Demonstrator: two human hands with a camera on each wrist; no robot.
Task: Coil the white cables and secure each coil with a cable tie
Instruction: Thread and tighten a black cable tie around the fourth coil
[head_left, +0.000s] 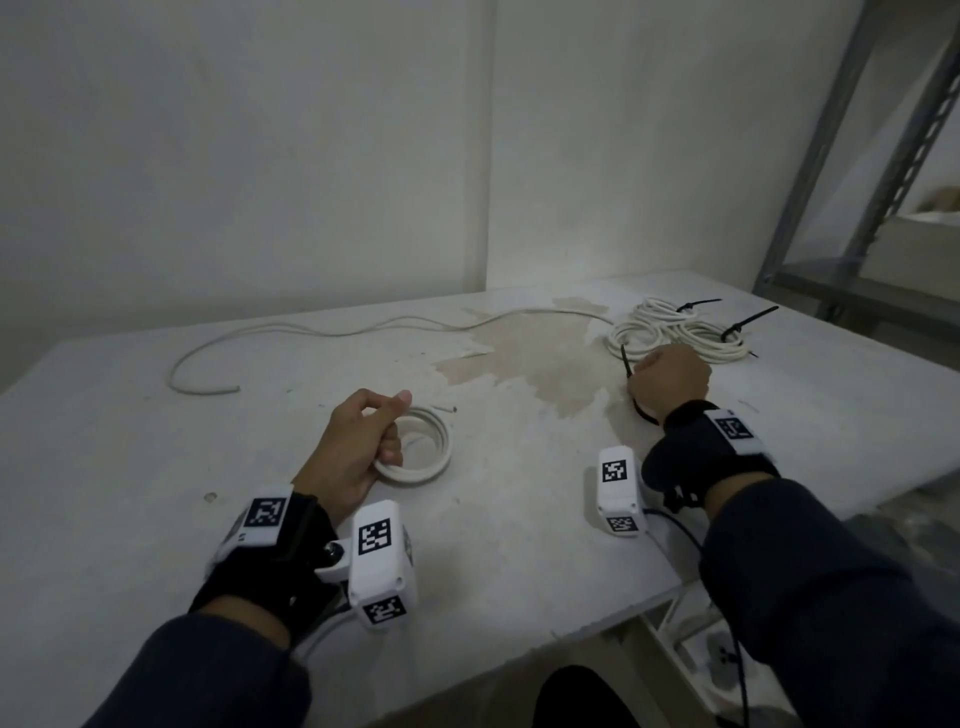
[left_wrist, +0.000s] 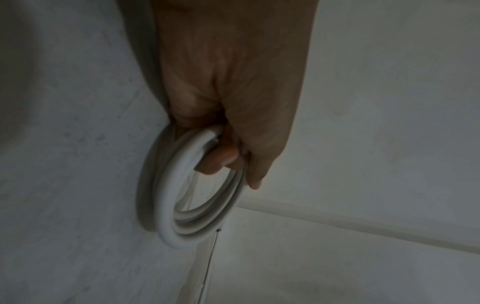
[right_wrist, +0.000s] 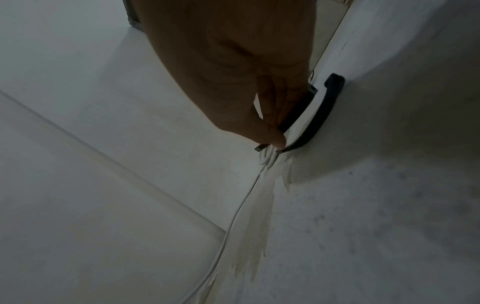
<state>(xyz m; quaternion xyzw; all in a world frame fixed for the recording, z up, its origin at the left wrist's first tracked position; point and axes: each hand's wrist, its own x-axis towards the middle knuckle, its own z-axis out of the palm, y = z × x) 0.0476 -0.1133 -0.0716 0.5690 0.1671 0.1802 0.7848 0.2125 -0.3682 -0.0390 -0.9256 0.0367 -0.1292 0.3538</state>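
My left hand (head_left: 382, 423) grips a small white cable coil (head_left: 423, 452) lying on the table near the middle; in the left wrist view the fingers (left_wrist: 221, 160) curl through the coil (left_wrist: 171, 205) and the thumb presses its outer side. My right hand (head_left: 670, 376), further right and farther back, is closed round a bent black cable tie (head_left: 627, 366). In the right wrist view the tie (right_wrist: 320, 111) curves beside the fingers (right_wrist: 272, 133). A long loose white cable (head_left: 322, 328) snakes across the back of the table.
A pile of coiled white cables (head_left: 680, 332) with black ties sticking out lies at the back right, just beyond my right hand. The white table (head_left: 519, 545) has a brown worn patch (head_left: 545, 364). A metal shelf rack (head_left: 852, 223) stands right of the table.
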